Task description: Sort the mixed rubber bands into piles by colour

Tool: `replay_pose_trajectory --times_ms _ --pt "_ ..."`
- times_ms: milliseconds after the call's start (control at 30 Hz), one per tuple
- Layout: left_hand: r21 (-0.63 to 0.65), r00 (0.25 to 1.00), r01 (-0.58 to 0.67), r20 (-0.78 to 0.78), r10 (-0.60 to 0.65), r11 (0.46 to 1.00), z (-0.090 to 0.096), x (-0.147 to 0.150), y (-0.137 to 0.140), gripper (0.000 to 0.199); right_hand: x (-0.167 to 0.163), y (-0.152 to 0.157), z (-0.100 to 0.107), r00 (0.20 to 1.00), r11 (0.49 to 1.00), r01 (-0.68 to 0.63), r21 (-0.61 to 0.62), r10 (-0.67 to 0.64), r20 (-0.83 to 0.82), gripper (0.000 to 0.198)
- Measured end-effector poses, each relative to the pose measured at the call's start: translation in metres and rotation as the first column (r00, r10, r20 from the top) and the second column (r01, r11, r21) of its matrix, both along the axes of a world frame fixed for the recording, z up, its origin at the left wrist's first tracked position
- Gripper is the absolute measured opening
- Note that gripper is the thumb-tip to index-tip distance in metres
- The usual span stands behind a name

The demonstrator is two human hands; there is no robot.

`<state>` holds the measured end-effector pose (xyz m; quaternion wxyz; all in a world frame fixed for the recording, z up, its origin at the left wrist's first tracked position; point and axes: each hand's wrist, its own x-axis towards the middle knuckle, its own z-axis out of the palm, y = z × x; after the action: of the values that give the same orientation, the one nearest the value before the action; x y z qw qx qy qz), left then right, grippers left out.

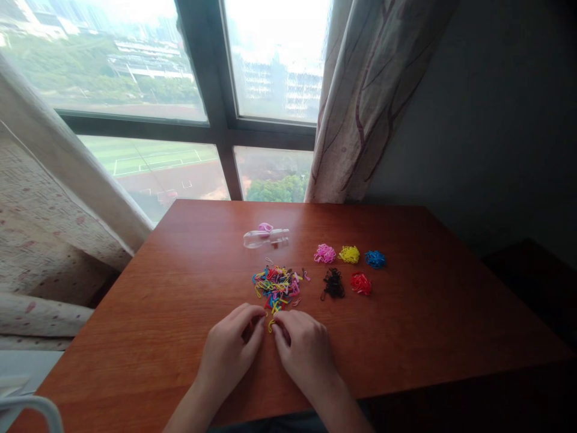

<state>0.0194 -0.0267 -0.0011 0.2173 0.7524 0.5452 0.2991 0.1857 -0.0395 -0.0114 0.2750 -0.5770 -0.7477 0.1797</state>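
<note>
A mixed heap of small plastic stitch markers (277, 282) in several colours lies on the table just beyond my hands. My right hand (306, 343) pinches a yellow stitch marker (271, 325) between thumb and fingers. Close beside it, my left hand (232, 343) has thumb and index finger drawn together at the near edge of the heap. A small yellowish bit shows at its fingertips, too little to name. Sorted by colour, a pink pile (324, 254), a yellow pile (349, 254), a blue pile (375, 259), a black pile (333, 284) and a red pile (361, 283) sit to the right.
Behind the heap, a clear plastic bottle (265, 239) lies on its side, with a pink object (265, 227) against it. The brown wooden table (148, 325) reaches to a window (216, 129) flanked by curtains (356, 102). A white curved object (33, 406) stands at lower left.
</note>
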Motion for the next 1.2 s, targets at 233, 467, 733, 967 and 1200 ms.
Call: replay_pose_trajectory --times_ms 233,467,733,967,1200 --pt "0.007 1.000 -0.001 -0.007 0.001 1.000 0.002 0.000 0.000 0.013 -0.001 -0.001 0.001 1.000 1.000 0.005 -0.003 -0.005 -0.018 0.013" --pt "0.000 1.000 0.014 -0.004 -0.014 1.000 0.000 -0.002 0.001 0.015 0.030 0.005 0.001 0.982 0.994 0.092 0.060 -0.080 -0.169 0.011" --pt "-0.015 1.000 0.019 -0.011 -0.019 1.000 -0.006 -0.004 0.000 0.014 0.147 0.084 0.021 0.906 0.895 0.424 0.139 -0.418 -0.072 0.027" --pt "-0.008 1.000 0.024 0.000 -0.024 1.000 -0.004 -0.004 0.000 0.014 0.177 0.127 0.019 0.888 0.882 0.451 0.133 -0.459 0.029 0.030" --pt "-0.021 1.000 0.022 -0.005 -0.022 1.000 -0.002 -0.002 0.000 0.014 0.179 0.124 0.019 0.886 0.885 0.448 0.130 -0.459 0.070 0.022"
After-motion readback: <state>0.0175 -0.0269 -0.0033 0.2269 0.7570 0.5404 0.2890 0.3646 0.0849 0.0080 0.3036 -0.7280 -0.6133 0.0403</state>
